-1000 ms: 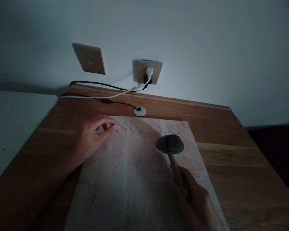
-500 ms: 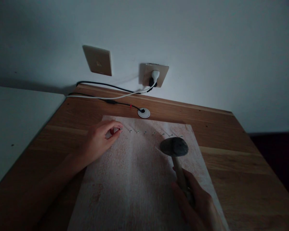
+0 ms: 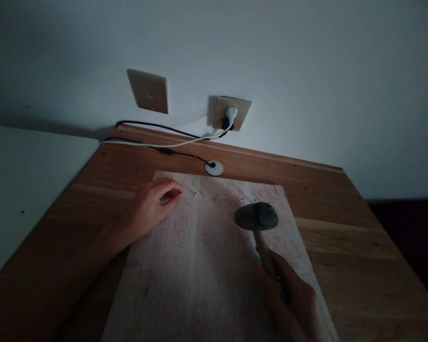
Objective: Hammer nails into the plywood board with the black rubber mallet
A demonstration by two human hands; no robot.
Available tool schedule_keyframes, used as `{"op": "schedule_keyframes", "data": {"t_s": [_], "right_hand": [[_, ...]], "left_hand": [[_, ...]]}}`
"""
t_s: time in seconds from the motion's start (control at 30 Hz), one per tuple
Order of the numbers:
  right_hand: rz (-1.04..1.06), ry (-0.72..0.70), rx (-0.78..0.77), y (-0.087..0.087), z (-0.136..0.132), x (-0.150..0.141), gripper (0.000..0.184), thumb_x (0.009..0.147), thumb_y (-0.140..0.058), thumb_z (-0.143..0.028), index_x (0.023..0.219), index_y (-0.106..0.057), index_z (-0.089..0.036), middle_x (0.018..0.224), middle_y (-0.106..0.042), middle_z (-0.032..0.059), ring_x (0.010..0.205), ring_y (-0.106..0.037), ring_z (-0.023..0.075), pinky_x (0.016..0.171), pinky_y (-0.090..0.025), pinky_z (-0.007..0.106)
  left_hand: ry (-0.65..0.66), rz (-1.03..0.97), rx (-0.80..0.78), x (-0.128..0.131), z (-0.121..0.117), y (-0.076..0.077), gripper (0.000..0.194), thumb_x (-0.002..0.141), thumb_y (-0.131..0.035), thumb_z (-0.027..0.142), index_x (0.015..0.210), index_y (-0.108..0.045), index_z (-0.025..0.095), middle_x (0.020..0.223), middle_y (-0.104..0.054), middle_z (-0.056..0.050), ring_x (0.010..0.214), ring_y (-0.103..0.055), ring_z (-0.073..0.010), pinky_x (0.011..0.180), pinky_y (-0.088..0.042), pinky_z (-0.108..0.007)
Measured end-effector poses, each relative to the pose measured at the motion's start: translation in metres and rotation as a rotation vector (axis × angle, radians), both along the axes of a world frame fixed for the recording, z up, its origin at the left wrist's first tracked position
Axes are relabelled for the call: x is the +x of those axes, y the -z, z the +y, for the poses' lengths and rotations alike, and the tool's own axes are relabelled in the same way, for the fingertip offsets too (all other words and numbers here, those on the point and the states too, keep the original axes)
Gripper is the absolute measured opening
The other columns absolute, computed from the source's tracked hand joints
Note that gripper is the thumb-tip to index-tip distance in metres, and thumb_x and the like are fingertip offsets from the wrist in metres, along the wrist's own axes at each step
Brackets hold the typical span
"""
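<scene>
In the head view, my left hand [image 3: 153, 203] rests near the board's far left corner, thumb and forefinger pinched together at the left end of a row of nails. The nail in that pinch is mostly covered by the fingertips. Several small nails [image 3: 228, 197] stand in a line across the far part of the pale, worn board [image 3: 196, 266]. My right hand [image 3: 296, 304] is wrapped round the handle of a rubber mallet [image 3: 257, 216]. The mallet's dark head is above the right part of the board, just in front of the nails, partly hiding the right-hand ones.
The board lies on a wooden desktop [image 3: 328, 256] against a white wall. Behind it are a round cable grommet [image 3: 214, 167] and black and white cables [image 3: 153, 145]. A socket [image 3: 240, 111] with plugs and a wall plate [image 3: 150, 90] are above. A white panel [image 3: 32, 175] borders the left.
The view has shifted slightly. My left fingertips now cover the nail whose head showed between them before. The mallet has hardly moved.
</scene>
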State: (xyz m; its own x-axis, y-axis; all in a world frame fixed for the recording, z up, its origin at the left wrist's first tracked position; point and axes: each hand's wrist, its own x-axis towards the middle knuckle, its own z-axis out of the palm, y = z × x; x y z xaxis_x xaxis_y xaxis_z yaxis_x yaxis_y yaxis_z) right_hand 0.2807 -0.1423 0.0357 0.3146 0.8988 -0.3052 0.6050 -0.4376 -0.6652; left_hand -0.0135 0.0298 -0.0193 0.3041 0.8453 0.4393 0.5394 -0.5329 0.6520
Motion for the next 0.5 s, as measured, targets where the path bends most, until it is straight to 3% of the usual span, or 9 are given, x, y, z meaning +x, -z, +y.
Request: {"op": "schedule_keyframes", "data": {"t_s": [0.13, 0.23, 0.3, 0.5], "right_hand": [[-0.012, -0.003, 0.061, -0.004, 0.002, -0.007, 0.068, 0.098, -0.060, -0.069, 0.132, -0.075, -0.013, 0.076, -0.075, 0.0047, 0.060, -0.067, 0.0213, 0.056, -0.050, 0.033], [-0.003, -0.046, 0.078, -0.008, 0.006, -0.015, 0.060, 0.100, -0.060, -0.064, 0.132, -0.075, -0.015, 0.056, -0.057, -0.0033, 0.047, -0.055, 0.0182, 0.046, -0.042, 0.031], [0.019, -0.083, 0.081, -0.010, 0.010, -0.022, 0.056, 0.102, -0.058, -0.061, 0.132, -0.074, -0.016, 0.054, -0.051, -0.0054, 0.046, -0.051, 0.0166, 0.044, -0.037, 0.030], [0.127, -0.147, 0.108, -0.013, 0.023, -0.039, 0.050, 0.103, -0.056, -0.057, 0.126, -0.073, -0.016, 0.060, -0.050, -0.0055, 0.050, -0.047, 0.0138, 0.044, -0.034, 0.028]], "left_hand": [[0.005, -0.002, 0.006, 0.000, -0.001, 0.000, 0.011, 0.095, -0.064, 0.014, 0.093, -0.071, 0.021, 0.089, -0.075, 0.001, 0.078, -0.070, -0.0124, 0.075, -0.055, -0.024], [0.012, 0.003, 0.007, 0.000, -0.001, 0.001, 0.011, 0.096, -0.064, 0.014, 0.091, -0.071, 0.021, 0.087, -0.074, 0.001, 0.078, -0.070, -0.0125, 0.074, -0.053, -0.024], [0.018, 0.013, 0.008, -0.001, -0.001, 0.001, 0.012, 0.097, -0.063, 0.014, 0.090, -0.070, 0.021, 0.087, -0.073, 0.001, 0.079, -0.070, -0.0133, 0.074, -0.053, -0.025], [0.045, 0.009, 0.020, -0.001, 0.000, -0.001, 0.012, 0.096, -0.063, 0.013, 0.088, -0.068, 0.020, 0.089, -0.074, 0.000, 0.083, -0.071, -0.0147, 0.077, -0.052, -0.027]]}}
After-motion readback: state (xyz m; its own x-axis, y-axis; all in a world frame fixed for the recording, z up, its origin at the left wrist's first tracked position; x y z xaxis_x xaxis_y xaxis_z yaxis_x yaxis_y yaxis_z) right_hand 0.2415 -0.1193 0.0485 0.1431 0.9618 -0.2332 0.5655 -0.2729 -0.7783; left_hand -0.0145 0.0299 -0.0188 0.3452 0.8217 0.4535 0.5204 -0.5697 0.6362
